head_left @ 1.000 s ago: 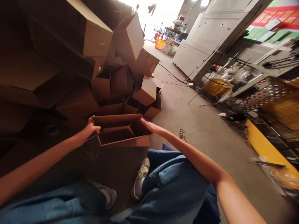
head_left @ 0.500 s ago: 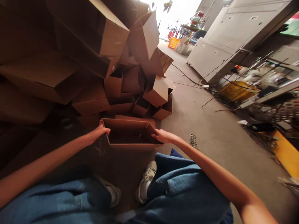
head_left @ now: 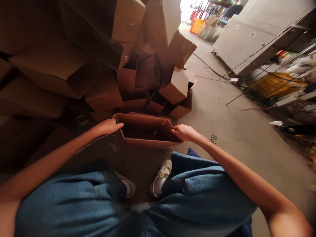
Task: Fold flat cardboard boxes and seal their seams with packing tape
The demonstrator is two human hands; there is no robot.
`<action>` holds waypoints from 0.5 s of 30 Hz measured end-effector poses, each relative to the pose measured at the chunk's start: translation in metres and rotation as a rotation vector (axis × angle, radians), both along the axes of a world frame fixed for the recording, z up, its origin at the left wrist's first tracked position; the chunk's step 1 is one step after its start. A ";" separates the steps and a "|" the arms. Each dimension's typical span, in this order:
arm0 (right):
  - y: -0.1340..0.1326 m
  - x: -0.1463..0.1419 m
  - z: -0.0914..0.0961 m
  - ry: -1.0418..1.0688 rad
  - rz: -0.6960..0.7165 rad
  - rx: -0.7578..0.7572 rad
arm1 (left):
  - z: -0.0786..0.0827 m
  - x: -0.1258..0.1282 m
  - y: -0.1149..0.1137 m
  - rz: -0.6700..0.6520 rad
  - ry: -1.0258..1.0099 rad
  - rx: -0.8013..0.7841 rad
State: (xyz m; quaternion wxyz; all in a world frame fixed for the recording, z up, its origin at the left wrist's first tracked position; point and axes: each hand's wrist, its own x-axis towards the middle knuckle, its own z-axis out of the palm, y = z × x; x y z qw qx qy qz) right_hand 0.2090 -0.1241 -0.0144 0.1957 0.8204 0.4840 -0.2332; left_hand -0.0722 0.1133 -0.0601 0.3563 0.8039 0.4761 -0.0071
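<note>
Left hand (head_left: 108, 126) and right hand (head_left: 185, 132) pinch opposite end walls of the open carton (head_left: 145, 128) between them — seemingly a steadying step, any next move calling for even grips.

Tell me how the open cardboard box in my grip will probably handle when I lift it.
The open cardboard box is probably light for its size, judging by its thin walls, though its inside is dark. Its sides may flex, since the top is open. It's unlikely to roll, given its flat faces.
</note>
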 end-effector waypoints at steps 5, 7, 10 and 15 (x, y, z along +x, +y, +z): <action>0.000 0.003 -0.006 0.062 -0.044 0.002 | 0.032 0.000 -0.008 -0.241 0.301 0.056; 0.001 0.004 -0.007 0.072 -0.062 0.016 | 0.035 0.002 -0.012 -0.274 0.319 0.118; 0.003 0.005 -0.008 0.047 -0.086 0.054 | 0.032 0.003 -0.016 -0.342 0.342 0.202; 0.004 0.005 -0.012 0.023 -0.129 0.101 | 0.028 0.002 -0.020 -0.420 0.358 0.294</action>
